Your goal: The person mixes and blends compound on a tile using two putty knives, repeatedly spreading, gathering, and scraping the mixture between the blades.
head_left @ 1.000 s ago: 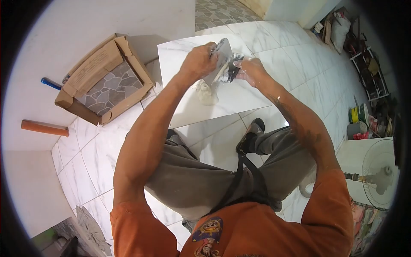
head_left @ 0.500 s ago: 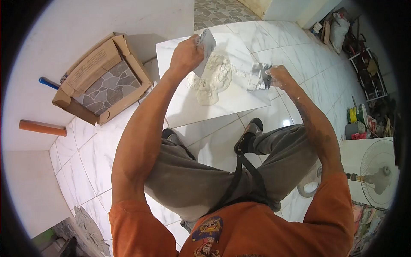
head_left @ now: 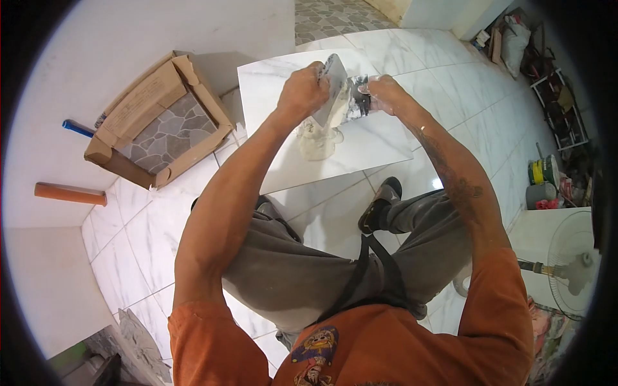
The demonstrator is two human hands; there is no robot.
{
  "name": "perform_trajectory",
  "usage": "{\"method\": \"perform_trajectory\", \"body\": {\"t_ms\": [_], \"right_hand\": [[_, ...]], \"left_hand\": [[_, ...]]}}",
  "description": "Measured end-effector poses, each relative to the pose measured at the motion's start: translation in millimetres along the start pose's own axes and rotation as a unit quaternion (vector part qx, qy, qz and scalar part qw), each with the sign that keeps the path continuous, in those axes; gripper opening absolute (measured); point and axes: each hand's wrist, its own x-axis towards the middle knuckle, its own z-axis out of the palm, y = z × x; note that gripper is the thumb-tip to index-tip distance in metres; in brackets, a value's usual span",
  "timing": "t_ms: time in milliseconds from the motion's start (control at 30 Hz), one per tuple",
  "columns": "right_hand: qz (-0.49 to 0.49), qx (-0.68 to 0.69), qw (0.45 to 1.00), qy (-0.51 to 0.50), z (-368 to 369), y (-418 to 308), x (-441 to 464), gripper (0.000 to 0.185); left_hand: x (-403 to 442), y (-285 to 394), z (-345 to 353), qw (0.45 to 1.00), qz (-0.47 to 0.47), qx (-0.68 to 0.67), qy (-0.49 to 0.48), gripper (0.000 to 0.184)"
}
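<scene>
My left hand (head_left: 302, 91) is closed around a grey finishing trowel (head_left: 335, 80) whose flat blade stands tilted on edge. My right hand (head_left: 391, 95) grips a wide putty knife (head_left: 357, 103), its blade smeared with white compound. The two blades meet or nearly meet over the tile, with whitish paste between them. Below the trowel, a wet pool of putty (head_left: 317, 145) spreads on a large white marbled tile (head_left: 380, 145). The blades and my left hand hide part of the mound.
An open cardboard box frame (head_left: 161, 170) leans at the left, near an orange pipe (head_left: 71, 193) and a blue handle (head_left: 78, 127). A standing fan (head_left: 570, 264), a paint can (head_left: 544, 170) and a metal rack (head_left: 560, 109) line the right side. My shoes (head_left: 381, 204) are just below the tile.
The putty knife has moved left to the trowel, and the trowel has shifted slightly right. Part of the loose mound has been gathered between the blades.
</scene>
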Motion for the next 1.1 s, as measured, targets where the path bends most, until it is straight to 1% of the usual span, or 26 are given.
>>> {"method": "perform_trajectory", "body": {"t_ms": [67,133,233,300,333,367,433,500,600,633,667,700,767,833,933,1100], "right_hand": [[-0.003,0.021,1.0,-0.007,4.6,-10.2,-4.6,0.02],[-0.018,0.004,1.0,0.003,8.3,-19.7,-13.9,0.021],[-0.026,0.01,1.0,0.005,6.5,-23.0,-28.4,0.022],[-0.02,0.011,1.0,0.02,-4.7,-16.2,-44.1,0.024],[-0.014,0.022,0.999,0.023,-14.8,-6.7,-52.2,0.025],[-0.009,0.034,0.999,0.026,-23.0,5.8,-62.7,0.026],[0.073,0.062,0.993,0.076,-28.4,35.4,-99.6,0.023],[0.1,0.101,0.988,0.065,-32.6,64.4,-116.4,0.027],[0.123,0.149,0.979,0.071,-6.8,80.8,-138.6,0.028],[0.107,0.163,0.979,0.063,4.1,85.6,-140.4,0.029],[0.091,0.177,0.979,0.055,16.9,91.0,-140.9,0.031],[0.074,0.19,0.978,0.047,29.2,95.3,-138.5,0.033],[0.08,0.251,0.96,0.092,55.4,99.6,-119.8,0.035],[0.086,0.288,0.945,0.131,75.0,94.7,-99.9,0.038],[0.041,0.289,0.953,0.083,77.6,75.8,-84.2,0.037],[0.025,0.255,0.964,0.07,65.1,49.2,-58.4,0.027]], "left_hand": [[0.0,2.9,9.9,1.0,-0.008,0.017,-0.003,0.027],[3.9,4.9,14.5,0.999,-0.024,0.017,-0.012,0.029],[7.1,5.6,11.3,0.998,-0.004,0.055,0.004,0.031],[8.8,5.6,7.0,0.996,-0.004,0.083,-0.017,0.032],[11.6,3.2,5.9,0.995,-0.002,0.098,-0.027,0.032],[13.5,-0.9,2.9,0.996,0.01,0.089,-0.001,0.032],[14.6,-16.8,-1.6,0.996,0.031,0.069,0.053,0.032],[15.7,-22.7,-9.8,0.995,0.037,0.075,0.053,0.033],[16.1,-27.2,-23.7,0.994,0.063,0.083,0.042,0.034],[15.7,-29.1,-27.8,0.992,0.081,0.08,0.045,0.034],[15.5,-29.5,-30.4,0.991,0.099,0.077,0.048,0.034],[15.0,-26.6,-34.1,0.992,0.095,0.081,0.03,0.036],[11.5,-19.5,-44.9,0.992,0.087,0.096,-0.005,0.04],[8.6,-18.5,-48.0,0.993,0.086,0.077,-0.005,0.037],[6.7,-15.3,-51.5,0.994,0.086,0.06,-0.017,0.031],[5.9,-15.3,-42.7,0.991,0.118,0.035,-0.046,0.029]]}}
